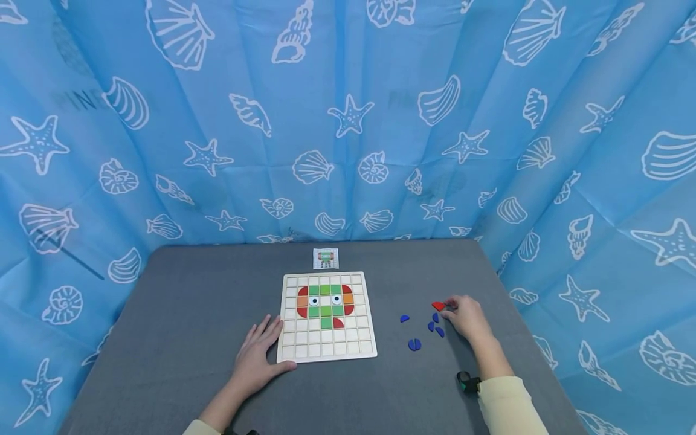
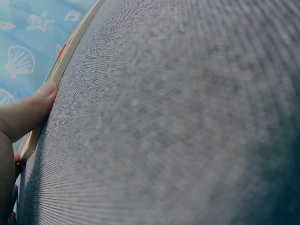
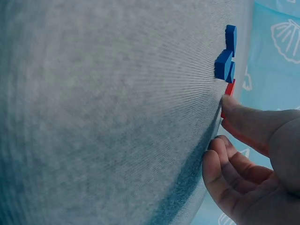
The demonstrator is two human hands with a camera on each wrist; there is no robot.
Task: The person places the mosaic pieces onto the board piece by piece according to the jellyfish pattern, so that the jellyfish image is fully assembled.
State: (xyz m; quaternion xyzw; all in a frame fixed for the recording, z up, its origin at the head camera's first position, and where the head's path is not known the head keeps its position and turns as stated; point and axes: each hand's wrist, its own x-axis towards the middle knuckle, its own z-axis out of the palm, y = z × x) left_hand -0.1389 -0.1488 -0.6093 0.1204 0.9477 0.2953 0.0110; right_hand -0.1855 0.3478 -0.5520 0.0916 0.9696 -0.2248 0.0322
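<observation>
A wooden grid board (image 1: 328, 350) lies on the table, bearing a figure of green, red and orange tiles with two eye tiles. My left hand (image 1: 258, 353) rests at its near left corner, fingers spread along the left side and thumb on the front edge. In the left wrist view the thumb (image 2: 35, 105) touches the wooden rim. Over on the right, my right hand (image 1: 466, 317) pinches a red quarter-circle tile (image 1: 437, 306) at the tabletop. The right wrist view shows the thumb against the red tile (image 3: 230, 88); the index fingertip is hidden there.
Several blue curved tiles (image 1: 414, 344) lie on the grey table (image 1: 217, 290) between the board and my right hand. Behind the board is a small picture card (image 1: 325, 258) with a similar figure. A blue shell-patterned curtain (image 1: 348, 181) hangs behind and along the sides.
</observation>
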